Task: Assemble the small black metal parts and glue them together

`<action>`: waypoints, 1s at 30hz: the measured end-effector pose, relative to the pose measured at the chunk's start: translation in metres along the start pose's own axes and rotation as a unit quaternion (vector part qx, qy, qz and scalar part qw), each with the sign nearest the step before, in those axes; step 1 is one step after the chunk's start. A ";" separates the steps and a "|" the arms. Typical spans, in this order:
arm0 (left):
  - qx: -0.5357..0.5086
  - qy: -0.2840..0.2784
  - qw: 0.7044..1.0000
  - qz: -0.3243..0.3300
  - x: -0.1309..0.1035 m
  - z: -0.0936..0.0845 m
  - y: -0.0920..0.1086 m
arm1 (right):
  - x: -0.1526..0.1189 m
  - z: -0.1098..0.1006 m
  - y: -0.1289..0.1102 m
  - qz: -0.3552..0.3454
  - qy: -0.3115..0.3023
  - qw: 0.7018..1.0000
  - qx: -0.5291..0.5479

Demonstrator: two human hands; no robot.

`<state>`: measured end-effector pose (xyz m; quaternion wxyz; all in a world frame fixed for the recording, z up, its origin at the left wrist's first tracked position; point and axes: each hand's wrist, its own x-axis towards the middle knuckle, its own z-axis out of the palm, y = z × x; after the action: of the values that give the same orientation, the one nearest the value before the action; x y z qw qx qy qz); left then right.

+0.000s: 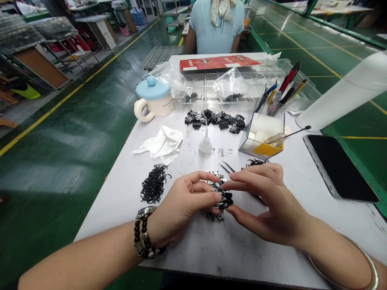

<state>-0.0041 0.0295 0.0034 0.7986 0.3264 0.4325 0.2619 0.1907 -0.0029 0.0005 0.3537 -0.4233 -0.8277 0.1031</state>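
My left grip (184,197) is clamped on a black part (226,199), held over small metal pieces (214,216) on the bench (193,253). My right grip (270,205) stands parted around it (contact I cannot confirm). Tweezers (259,199) lie partly beneath my right grip; black pins (152,186) lie farther left, a white nozzle bottle (206,146) beyond.

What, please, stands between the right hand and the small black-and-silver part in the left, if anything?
Nothing visible: the right hand is directly beside the part, pinched in the left hand. Slim black tweezers lie beneath the right hand.
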 end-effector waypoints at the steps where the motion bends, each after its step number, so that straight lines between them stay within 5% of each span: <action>1: 0.000 0.001 1.000 0.003 0.000 0.000 -0.001 | 0.000 0.000 0.000 0.001 0.000 1.000 0.001; 24: 0.002 -0.011 1.000 -0.017 -0.003 0.001 0.004 | 0.002 0.002 0.003 -0.009 0.008 1.000 0.013; 30: -0.097 -0.085 0.991 -0.021 -0.004 0.002 0.006 | -0.005 0.003 0.008 0.089 0.012 0.980 0.178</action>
<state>-0.0053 0.0303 0.0105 0.8657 0.2596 0.3423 0.2569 0.1950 -0.0012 -0.0079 0.4223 -0.4268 -0.7511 0.2745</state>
